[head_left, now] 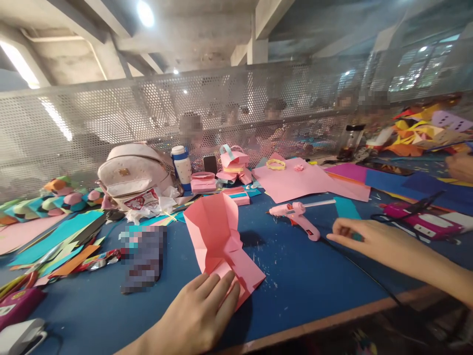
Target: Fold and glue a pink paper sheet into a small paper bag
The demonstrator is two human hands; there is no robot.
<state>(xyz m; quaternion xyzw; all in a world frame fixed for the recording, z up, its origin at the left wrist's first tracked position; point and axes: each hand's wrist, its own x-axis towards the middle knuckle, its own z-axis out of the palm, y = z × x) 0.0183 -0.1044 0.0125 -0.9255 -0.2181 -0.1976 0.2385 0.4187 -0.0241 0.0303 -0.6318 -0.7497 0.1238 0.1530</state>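
Note:
Near the middle of the blue table (288, 296), a folded pink paper piece (214, 227) stands partly upright, with flaps lying towards the front edge. My left hand (205, 305) rests on its lower flaps, fingers close together and bent over the paper. To the right, my right hand (351, 234) hovers over the table with its fingers curled and the thumb side apart from them; no object shows between them. A pink glue gun (297, 217) lies just left of my right hand, its nozzle pointing left and a clear glue stick in its back.
Behind are a pale backpack (133, 170), a bottle (181, 167), small pink paper boxes (203, 182) and large pink sheets (291, 180). Coloured paper (55, 241) lies left. A magenta power strip (421, 222) and cables are right, with another person's hand (460, 165) beyond.

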